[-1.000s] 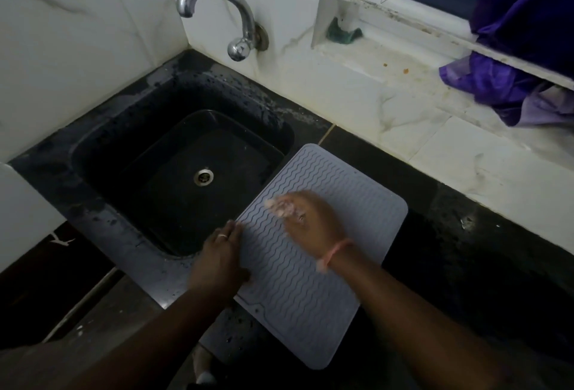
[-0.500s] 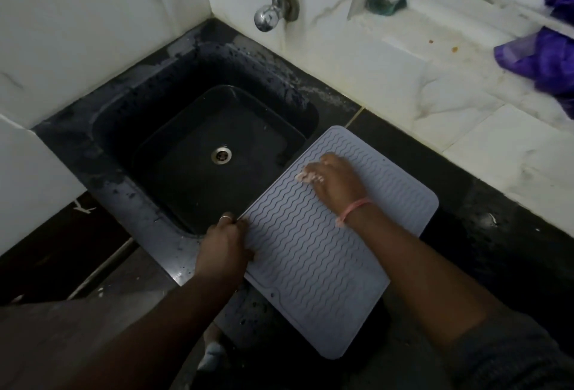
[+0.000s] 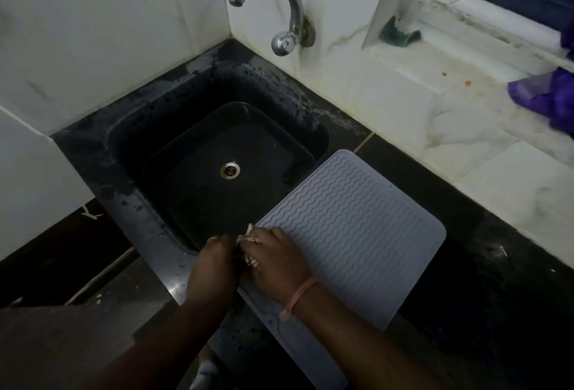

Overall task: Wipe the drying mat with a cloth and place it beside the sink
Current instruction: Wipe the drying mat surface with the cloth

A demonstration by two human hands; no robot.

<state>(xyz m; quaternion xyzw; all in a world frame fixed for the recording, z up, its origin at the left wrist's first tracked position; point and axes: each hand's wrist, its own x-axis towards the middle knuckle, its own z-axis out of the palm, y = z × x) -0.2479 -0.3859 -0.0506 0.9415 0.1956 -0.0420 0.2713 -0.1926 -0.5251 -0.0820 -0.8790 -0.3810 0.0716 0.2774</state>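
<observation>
Now your right hand (image 3: 276, 262), clutching the cloth (image 3: 248, 234), had wiped back to the mat (image 3: 351, 228) edge your left hand (image 3: 214, 268) gripped, so wiping seemed nearly done.

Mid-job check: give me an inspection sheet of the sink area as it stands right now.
Surface: dark counter, wet specks near the sink.
Job's things: grey mat lies on the counter, its left corner over the sink edge; pale cloth bunched at that edge.
Clutter: green scrubber and purple fabric on the ledge.
Hands: right hand grips the cloth on the mat; left hand at the mat's edge, grip unclear.
Cables: nothing seen.
Surroundings: tap, white tiled walls, window.
</observation>
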